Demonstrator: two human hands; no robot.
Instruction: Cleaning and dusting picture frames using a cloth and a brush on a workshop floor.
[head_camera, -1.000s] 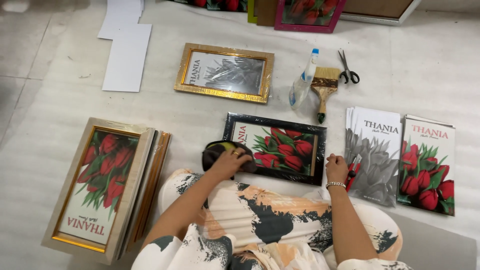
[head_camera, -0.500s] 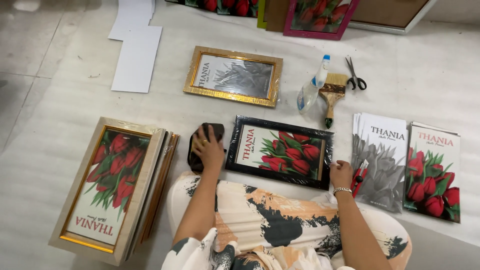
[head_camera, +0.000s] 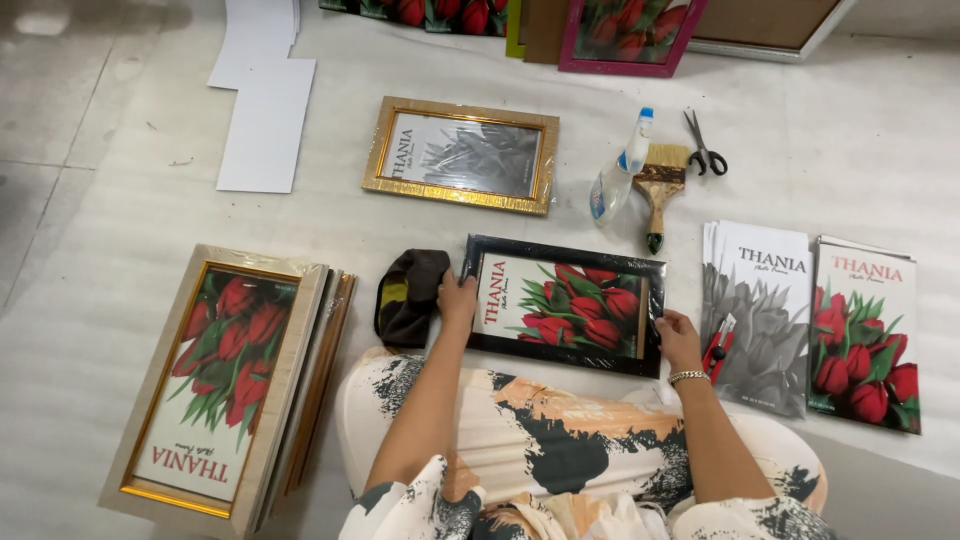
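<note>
Left hand (head_camera: 457, 298) and right hand (head_camera: 678, 338) grip opposite short ends of black frame (head_camera: 565, 305) at picture centre, cloth (head_camera: 408, 295) just left; best hold edges only, level, off the glass.

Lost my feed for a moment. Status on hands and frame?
Left hand and right hand grip opposite ends of black frame. Frame flat on floor, picture up. Dark cloth lies beside left hand.

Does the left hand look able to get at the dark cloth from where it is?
Probably yes: the left hand grips the black frame edge, and the dark cloth lies right beside it with nothing between.
</note>
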